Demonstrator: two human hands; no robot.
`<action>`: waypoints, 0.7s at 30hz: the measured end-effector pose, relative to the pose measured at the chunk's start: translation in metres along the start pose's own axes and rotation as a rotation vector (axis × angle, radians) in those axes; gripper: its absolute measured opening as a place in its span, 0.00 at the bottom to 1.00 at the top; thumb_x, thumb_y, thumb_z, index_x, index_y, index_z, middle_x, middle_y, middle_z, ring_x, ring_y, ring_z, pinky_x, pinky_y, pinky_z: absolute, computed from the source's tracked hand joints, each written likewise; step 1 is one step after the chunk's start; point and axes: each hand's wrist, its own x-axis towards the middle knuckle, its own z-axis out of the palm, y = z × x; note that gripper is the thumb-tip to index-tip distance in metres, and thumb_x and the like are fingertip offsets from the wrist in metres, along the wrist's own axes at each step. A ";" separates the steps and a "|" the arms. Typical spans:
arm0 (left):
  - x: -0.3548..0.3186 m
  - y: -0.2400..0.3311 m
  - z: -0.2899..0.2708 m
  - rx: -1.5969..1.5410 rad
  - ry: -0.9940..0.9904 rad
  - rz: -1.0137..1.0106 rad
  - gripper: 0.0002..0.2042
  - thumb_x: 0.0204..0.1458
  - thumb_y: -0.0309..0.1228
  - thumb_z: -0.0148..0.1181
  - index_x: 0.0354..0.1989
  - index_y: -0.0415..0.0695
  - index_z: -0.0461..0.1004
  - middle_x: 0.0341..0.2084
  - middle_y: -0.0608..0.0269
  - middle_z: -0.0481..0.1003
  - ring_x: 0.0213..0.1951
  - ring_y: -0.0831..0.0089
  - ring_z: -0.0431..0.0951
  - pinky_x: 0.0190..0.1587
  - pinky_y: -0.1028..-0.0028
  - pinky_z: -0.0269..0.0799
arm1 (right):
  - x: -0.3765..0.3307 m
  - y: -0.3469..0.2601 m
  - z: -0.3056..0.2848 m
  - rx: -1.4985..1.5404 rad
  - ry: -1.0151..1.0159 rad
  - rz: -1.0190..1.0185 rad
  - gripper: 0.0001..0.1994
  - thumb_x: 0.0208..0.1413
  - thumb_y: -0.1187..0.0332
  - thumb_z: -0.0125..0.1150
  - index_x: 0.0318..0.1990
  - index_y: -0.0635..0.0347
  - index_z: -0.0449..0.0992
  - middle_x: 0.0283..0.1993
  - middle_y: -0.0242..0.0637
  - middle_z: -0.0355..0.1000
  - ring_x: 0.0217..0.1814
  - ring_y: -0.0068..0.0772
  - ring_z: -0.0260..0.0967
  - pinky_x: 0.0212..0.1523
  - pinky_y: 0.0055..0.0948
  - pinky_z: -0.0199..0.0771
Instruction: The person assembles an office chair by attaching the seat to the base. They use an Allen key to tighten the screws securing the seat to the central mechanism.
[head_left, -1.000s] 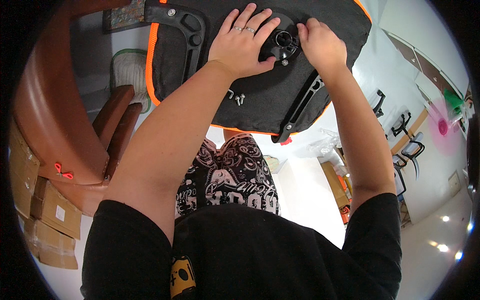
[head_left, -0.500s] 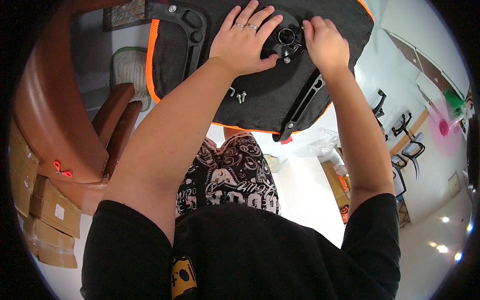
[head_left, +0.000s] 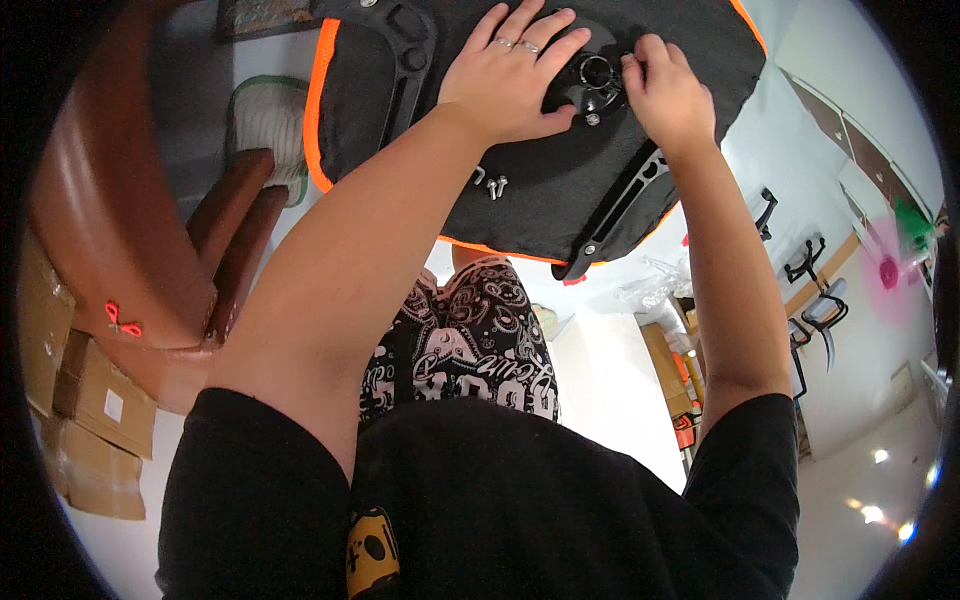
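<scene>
An upturned chair seat (head_left: 545,205), black cloth edged in orange, lies before me. At its middle sits a round black mounting plate (head_left: 572,93) with a hole and a bolt head (head_left: 592,119) on its near side. My left hand (head_left: 508,88), wearing two rings, rests on the plate's left side with its fingers spread. At the plate's right edge my right hand (head_left: 672,100) is closed in a pinch; its fingertips hide whatever is between them. Two silver bolts (head_left: 496,187) and the bent end of a hex key (head_left: 480,175) lie on the cloth below my left hand.
Black armrest brackets flank the seat, one on the left (head_left: 405,85) and one on the right (head_left: 618,205). A brown leather sofa (head_left: 110,200) stands left, with red scissors (head_left: 123,320) on it. Cardboard boxes (head_left: 105,400) lie beyond. Chair parts (head_left: 820,310) are at the right.
The seat and both hands sit slightly farther right in the picture. My left hand keeps its spread on the plate, and my right hand keeps its pinch at the plate's right edge.
</scene>
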 end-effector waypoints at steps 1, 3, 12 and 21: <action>0.001 -0.001 -0.001 -0.031 -0.011 -0.001 0.37 0.43 0.45 0.60 0.62 0.46 0.55 0.63 0.55 0.54 0.66 0.56 0.48 0.67 0.58 0.40 | 0.002 0.001 -0.003 -0.013 -0.061 0.027 0.23 0.60 0.45 0.38 0.38 0.53 0.75 0.42 0.43 0.73 0.43 0.50 0.73 0.44 0.49 0.70; -0.003 -0.002 -0.006 -0.054 -0.030 -0.009 0.37 0.43 0.45 0.60 0.62 0.45 0.55 0.63 0.55 0.54 0.66 0.56 0.47 0.67 0.59 0.40 | 0.009 -0.005 -0.013 -0.034 -0.257 0.159 0.26 0.60 0.44 0.35 0.40 0.54 0.75 0.44 0.45 0.72 0.46 0.53 0.71 0.46 0.49 0.70; -0.010 -0.010 0.009 -0.053 0.139 0.057 0.36 0.42 0.45 0.58 0.61 0.44 0.56 0.61 0.52 0.56 0.66 0.54 0.49 0.67 0.57 0.41 | 0.012 -0.005 -0.009 -0.003 -0.254 0.169 0.23 0.60 0.46 0.39 0.42 0.53 0.74 0.45 0.47 0.71 0.48 0.54 0.69 0.45 0.49 0.70; -0.008 -0.008 0.006 -0.040 0.093 0.055 0.36 0.43 0.45 0.58 0.61 0.44 0.56 0.61 0.53 0.56 0.66 0.54 0.49 0.67 0.57 0.40 | 0.018 -0.010 -0.019 -0.068 -0.336 0.162 0.22 0.60 0.47 0.38 0.43 0.52 0.72 0.46 0.45 0.72 0.49 0.54 0.69 0.45 0.49 0.70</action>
